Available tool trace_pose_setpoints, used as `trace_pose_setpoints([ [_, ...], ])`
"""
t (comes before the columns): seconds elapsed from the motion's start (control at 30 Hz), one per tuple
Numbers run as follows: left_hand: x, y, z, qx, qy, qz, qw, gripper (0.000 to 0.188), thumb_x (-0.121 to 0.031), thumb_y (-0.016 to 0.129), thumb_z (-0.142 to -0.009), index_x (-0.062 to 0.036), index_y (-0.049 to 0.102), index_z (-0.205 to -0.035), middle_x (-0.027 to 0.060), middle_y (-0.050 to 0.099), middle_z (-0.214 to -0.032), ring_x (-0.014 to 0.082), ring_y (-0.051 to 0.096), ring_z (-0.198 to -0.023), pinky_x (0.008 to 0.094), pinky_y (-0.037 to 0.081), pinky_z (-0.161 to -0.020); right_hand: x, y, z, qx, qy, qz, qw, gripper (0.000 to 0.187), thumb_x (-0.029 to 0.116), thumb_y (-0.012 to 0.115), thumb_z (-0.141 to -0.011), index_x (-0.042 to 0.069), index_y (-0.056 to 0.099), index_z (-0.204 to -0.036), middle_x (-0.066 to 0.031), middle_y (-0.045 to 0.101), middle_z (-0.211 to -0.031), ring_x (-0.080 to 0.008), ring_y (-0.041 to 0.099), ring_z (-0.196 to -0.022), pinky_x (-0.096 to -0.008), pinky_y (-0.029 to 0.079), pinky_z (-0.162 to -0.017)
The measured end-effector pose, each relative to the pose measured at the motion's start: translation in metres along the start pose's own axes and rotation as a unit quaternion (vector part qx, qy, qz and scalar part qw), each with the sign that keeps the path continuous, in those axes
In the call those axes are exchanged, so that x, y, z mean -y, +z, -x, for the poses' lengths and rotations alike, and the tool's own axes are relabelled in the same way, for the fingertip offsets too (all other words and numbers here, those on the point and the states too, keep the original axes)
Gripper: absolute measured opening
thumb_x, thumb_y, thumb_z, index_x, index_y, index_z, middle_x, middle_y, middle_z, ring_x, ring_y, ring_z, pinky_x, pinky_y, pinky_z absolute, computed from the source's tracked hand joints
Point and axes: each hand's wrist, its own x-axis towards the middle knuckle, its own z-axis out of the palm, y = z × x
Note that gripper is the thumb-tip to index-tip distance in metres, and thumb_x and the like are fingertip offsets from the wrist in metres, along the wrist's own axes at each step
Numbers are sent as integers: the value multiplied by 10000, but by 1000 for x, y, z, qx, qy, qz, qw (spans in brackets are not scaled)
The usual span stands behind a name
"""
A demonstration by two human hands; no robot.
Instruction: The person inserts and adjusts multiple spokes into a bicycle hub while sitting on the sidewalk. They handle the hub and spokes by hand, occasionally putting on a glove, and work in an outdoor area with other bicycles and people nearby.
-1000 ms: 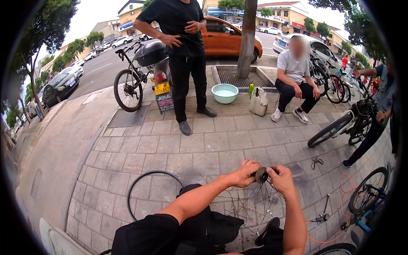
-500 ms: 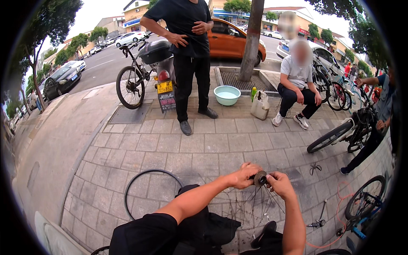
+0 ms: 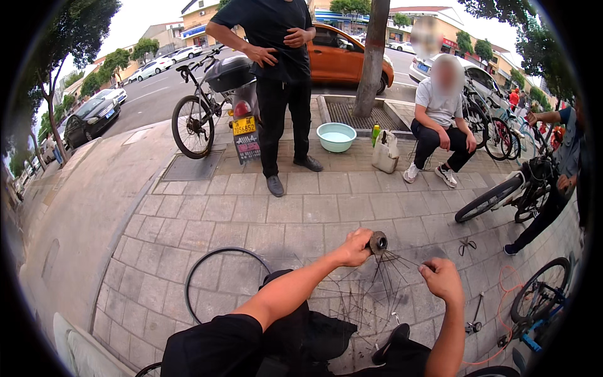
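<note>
My left hand (image 3: pixel 355 247) grips a greasy bicycle wheel hub (image 3: pixel 378 243) and holds it up off the pavement. Thin metal spokes (image 3: pixel 384 273) fan down and outward from the hub, with no rim around them. To the right, my right hand (image 3: pixel 442 279) is closed in a pinch, its fingertips at the outer end of one spoke that slants from the hub. More loose spokes (image 3: pixel 352 298) spread over the paving by my knees.
A black tyre or rim (image 3: pixel 188 286) lies at left. Scissors-like tool (image 3: pixel 467 247), pump (image 3: pixel 474 327), orange hose (image 3: pixel 504 286) and blue bicycle (image 3: pixel 534 336) are at right. Ahead are a standing person (image 3: pixel 282 94), a seated person (image 3: pixel 440 113), basin (image 3: pixel 336 138) and jug (image 3: pixel 385 152).
My right hand has left the hub and moved right and down to a spoke's outer end. My left hand, still on the hub, has shifted slightly up and left.
</note>
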Motion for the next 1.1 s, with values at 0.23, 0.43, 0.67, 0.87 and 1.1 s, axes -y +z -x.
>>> trace_pose_setpoints([
  [0.23, -17, -24, 3, 30, -117, 367, 922, 292, -35, 661, -1009, -79, 654, -1297, -6, 699, -1170, 105, 631, -1025, 293, 532, -900, 10, -26, -23, -13, 11, -137, 990, 300, 237, 778, -914, -52, 758, -989, -82, 716, -778, -133, 645, -710, -298, 519, -662],
  [0.43, -37, -27, -1, 53, -125, 389, 911, 323, -28, 691, -973, -57, 655, -1293, -3, 701, -1168, 113, 634, -1037, 298, 535, -898, 29, -11, -33, -129, -44, -353, 926, 356, 330, 731, -992, -24, 764, -1003, -35, 693, -750, -80, 621, -657, -246, 496, -606],
  [0.67, -32, -24, 0, 116, -133, 415, 892, 353, -6, 712, -964, -37, 643, -1308, 35, 725, -1198, 158, 662, -1111, 338, 527, -977, 37, 6, -127, -136, -121, -119, 976, 364, 431, 612, -1054, 82, 711, -1087, -81, 744, -826, -234, 647, -637, -398, 542, -621],
  [0.87, -29, -33, -4, 105, -144, 511, 841, 369, -11, 698, -970, -7, 637, -1334, 76, 711, -1238, 198, 663, -1138, 363, 530, -993, 51, -16, -113, -21, -32, -215, 976, 465, 430, 548, -1080, 14, 733, -986, -36, 660, -740, -107, 611, -612, -289, 501, -590],
  [1.1, -27, -27, -1, 96, -129, 551, 819, 373, -66, 710, -983, 6, 633, -1341, 121, 705, -1288, 222, 668, -1165, 381, 532, -1018, 35, 30, -90, 132, -84, -53, 986, 487, 417, 596, -1056, -33, 696, -1213, -131, 736, -940, -210, 689, -860, -366, 547, -793],
])
